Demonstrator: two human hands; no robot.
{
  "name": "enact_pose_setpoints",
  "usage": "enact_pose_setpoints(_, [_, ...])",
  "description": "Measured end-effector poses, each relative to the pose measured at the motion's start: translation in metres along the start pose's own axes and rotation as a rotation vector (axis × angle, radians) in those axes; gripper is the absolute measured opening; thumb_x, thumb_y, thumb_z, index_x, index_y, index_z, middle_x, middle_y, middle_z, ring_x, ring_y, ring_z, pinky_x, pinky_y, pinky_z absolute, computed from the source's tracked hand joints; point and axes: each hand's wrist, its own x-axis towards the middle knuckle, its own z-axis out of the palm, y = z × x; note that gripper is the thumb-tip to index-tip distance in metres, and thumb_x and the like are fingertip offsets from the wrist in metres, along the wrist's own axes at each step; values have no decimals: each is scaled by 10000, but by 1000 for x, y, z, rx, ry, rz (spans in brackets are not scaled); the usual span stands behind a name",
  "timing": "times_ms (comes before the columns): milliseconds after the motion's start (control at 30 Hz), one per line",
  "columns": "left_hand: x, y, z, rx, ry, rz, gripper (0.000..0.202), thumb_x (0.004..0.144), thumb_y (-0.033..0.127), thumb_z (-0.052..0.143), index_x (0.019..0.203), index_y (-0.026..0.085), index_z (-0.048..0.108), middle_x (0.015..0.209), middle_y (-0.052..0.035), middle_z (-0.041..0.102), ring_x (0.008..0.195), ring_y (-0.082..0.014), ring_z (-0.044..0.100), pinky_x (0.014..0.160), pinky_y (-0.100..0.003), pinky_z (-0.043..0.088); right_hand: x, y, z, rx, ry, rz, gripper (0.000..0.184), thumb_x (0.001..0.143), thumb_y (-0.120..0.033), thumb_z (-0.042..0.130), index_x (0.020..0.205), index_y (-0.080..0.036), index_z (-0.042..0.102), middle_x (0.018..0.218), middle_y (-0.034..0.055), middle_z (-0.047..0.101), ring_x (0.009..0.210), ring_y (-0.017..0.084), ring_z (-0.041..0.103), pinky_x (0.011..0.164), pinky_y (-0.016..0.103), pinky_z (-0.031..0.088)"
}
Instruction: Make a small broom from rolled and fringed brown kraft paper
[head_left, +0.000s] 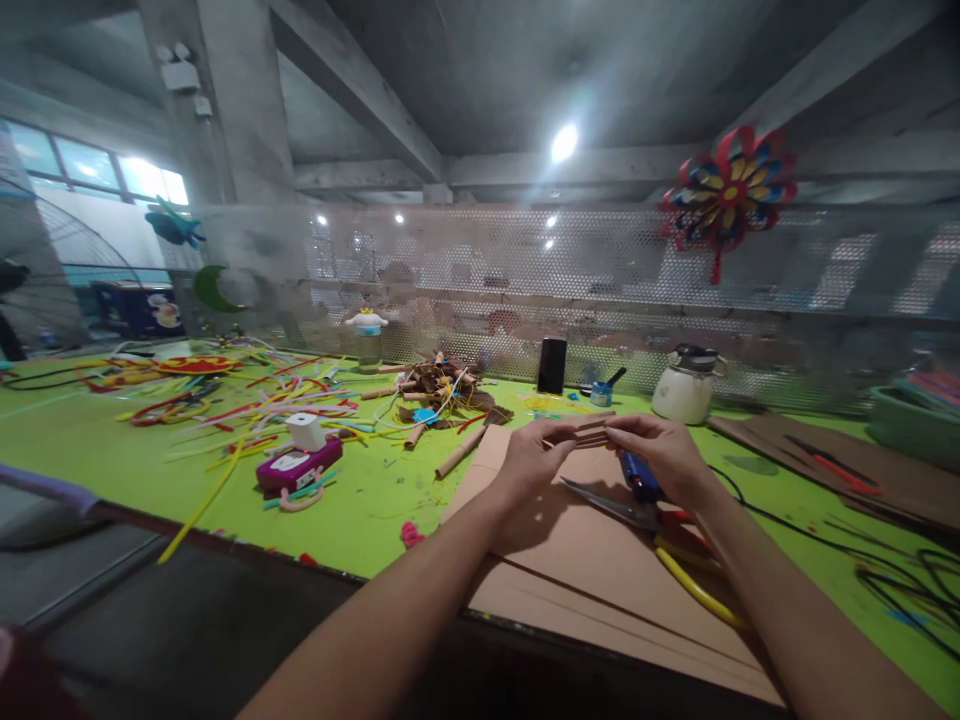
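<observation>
Between the fingertips of my left hand (pixel 534 458) and my right hand (pixel 664 450) are narrow brown cardboard strips (pixel 594 432), held roughly level. Both hands pinch them, one at each end. Under them lies a stack of brown cardboard sheets (pixel 540 590) at the table's front edge. Scissors (pixel 611 503) rest on the sheets, blades pointing left, with a yellow handle loop (pixel 697 590) near my right forearm. A blue tool (pixel 639 477), its kind partly hidden, sits just beneath my right hand.
Coloured pipe cleaners (pixel 247 420) and rolled brown tubes (pixel 459 450) litter the green table (pixel 375 525). A purple power strip (pixel 298 466) holds a white plug. Behind stand a phone (pixel 552 365) and a kettle (pixel 682 388). Right are a utility knife (pixel 832 465) and black cables (pixel 907 590).
</observation>
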Motion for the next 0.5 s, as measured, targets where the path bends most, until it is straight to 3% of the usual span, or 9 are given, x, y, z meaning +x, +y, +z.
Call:
enact_pose_setpoints(133, [6,-7,-8,147,102,-104,252,799,258,527,1011,150,611,803,-44,666,693,-118,592,656,-221,471,2,5,-1,-1,77,34,326,544,-381,778,755,-151,683,662,35,650,567,123,554,550,254,448])
enact_pose_setpoints(267, [19,-19,-42,509,241,-282,224,816,223,468,978,143,601,836,-78,663,743,-151,602,680,-244,452,2,9,-1,-48,86,40,365,544,-408,768,776,-137,687,658,43,645,563,123,544,539,255,445])
enact_pose_setpoints(367, [23,-25,-75,903,148,-377,218,793,252,488,850,113,646,877,-151,658,857,-229,606,748,-296,440,0,9,2,-90,64,49,394,541,-430,760,785,-129,691,636,46,640,552,127,537,524,257,439])
enact_pose_setpoints(500, [15,-32,-102,1133,-57,-563,407,736,465,541,852,94,662,869,-195,654,871,-295,611,715,-318,454,-3,5,7,-109,58,92,384,528,-425,767,767,-135,686,636,45,645,560,133,549,514,251,428])
